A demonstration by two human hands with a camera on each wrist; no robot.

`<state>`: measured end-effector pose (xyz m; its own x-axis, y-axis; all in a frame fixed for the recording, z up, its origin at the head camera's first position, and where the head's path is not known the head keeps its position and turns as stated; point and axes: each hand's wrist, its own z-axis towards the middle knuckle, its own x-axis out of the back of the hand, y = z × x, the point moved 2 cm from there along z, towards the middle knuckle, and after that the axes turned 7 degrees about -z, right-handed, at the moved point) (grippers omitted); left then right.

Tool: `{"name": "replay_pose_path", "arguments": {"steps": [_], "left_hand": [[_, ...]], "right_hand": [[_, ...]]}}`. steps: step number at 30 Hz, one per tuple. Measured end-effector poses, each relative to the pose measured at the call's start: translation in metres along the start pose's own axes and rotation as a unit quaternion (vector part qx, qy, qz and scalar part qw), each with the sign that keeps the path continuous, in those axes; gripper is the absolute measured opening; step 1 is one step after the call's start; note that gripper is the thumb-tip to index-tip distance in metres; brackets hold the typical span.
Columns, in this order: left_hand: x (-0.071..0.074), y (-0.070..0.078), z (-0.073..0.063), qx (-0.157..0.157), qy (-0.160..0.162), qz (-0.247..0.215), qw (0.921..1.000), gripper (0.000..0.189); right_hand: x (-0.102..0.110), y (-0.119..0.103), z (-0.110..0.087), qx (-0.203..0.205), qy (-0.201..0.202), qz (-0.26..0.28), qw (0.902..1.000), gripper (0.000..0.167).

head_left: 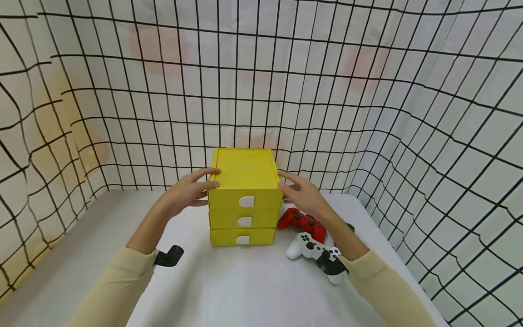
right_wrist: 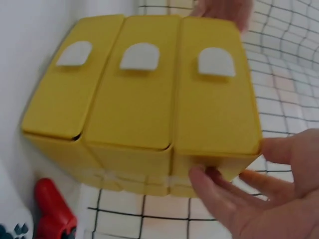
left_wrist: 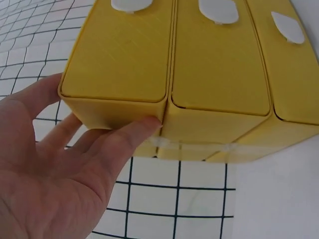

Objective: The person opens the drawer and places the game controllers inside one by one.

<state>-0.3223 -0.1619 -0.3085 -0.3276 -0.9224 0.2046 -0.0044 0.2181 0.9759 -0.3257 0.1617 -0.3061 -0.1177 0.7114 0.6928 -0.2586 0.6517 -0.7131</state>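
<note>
The left hand and the right hand, fingers spread apart, touch two sides of the yellow drawer box near its top.

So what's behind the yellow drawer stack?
Behind the yellow drawer stack stands a black grid with a pale backdrop beyond; whatever the stack covers cannot be seen.

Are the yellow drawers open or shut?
Shut: all three yellow drawers sit flush, and none sticks out.
</note>
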Motion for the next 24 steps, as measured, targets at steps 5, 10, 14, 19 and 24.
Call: {"name": "replay_pose_path", "arguments": {"steps": [5,10,14,19,24], "left_hand": [[0.002,0.0,0.0,-0.004,0.002,-0.004,1.0,0.057],[0.003,0.001,0.002,-0.009,0.005,0.007,0.9999,0.056],[0.002,0.002,0.005,-0.008,0.012,0.013,0.9998,0.054],[0.002,0.002,0.006,-0.003,0.014,0.016,0.9998,0.053],[0.004,0.002,0.006,-0.001,0.017,0.019,0.9997,0.052]], "right_hand": [[0.001,-0.01,-0.005,0.018,0.075,-0.051,0.9958,0.048],[-0.001,-0.021,-0.012,0.057,0.131,-0.044,0.9887,0.042],[-0.005,-0.029,-0.02,0.09,0.154,-0.028,0.9836,0.034],[-0.018,-0.038,-0.026,0.114,0.128,-0.01,0.985,0.024],[-0.036,-0.041,-0.025,0.134,0.087,0.001,0.9872,0.02]]}}
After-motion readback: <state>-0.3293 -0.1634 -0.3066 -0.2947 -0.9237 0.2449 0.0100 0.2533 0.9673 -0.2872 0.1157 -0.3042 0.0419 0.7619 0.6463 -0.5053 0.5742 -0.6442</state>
